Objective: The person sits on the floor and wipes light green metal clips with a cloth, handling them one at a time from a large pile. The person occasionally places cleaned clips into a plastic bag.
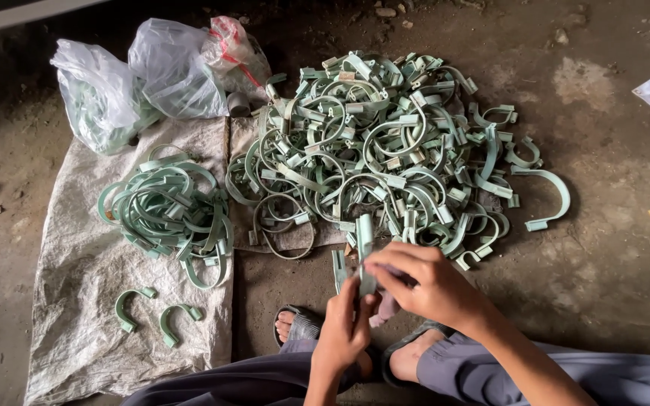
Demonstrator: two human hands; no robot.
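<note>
Both my hands meet low in the middle of the head view, over my sandalled feet. My left hand (345, 331) grips the lower end of a pale green plastic clamp strip (365, 239) that stands nearly upright. My right hand (421, 284) pinches the same strip from the right, fingers curled around its middle. A second green strip (338, 269) sticks up just left of it. Right behind the hands lies a big heap of pale green curved clamps (385, 143) on the ground.
A smaller pile of nested green clamps (167, 210) and two single clamps (156, 314) lie on a grey woven sack (84, 286) at left. Plastic bags (152, 79) sit at the back left. A loose clamp (547, 194) lies right of the heap. The floor is bare concrete.
</note>
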